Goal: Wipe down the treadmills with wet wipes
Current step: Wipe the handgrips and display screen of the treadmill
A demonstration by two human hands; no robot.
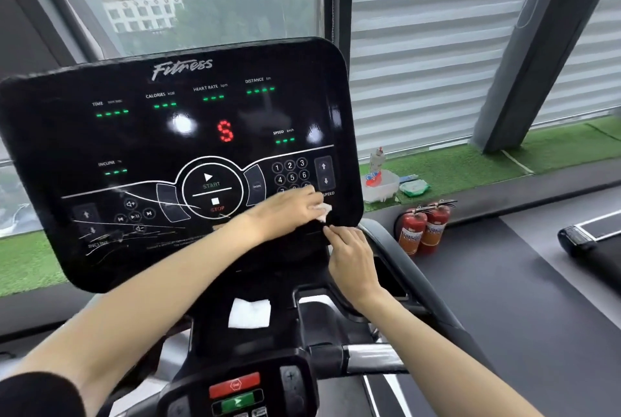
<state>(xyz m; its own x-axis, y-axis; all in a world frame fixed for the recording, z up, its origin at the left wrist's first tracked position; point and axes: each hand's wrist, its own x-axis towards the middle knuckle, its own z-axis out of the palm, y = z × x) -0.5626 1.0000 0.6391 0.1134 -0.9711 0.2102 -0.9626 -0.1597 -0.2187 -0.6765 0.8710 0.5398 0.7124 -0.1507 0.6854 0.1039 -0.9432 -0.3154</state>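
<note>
A white wet wipe (324,210) is pressed to the glossy black treadmill console (168,148) under the nearly straight fingers of the left hand (289,211), just below the number keys (290,172). The right hand (351,258) is held just beneath, fingers curled at the console's lower edge; whether anything is pinched cannot be told. Right of the fingertips, two red fire extinguishers (424,228) are stood by artificial grass (470,164) under a blinded window (437,47).
</note>
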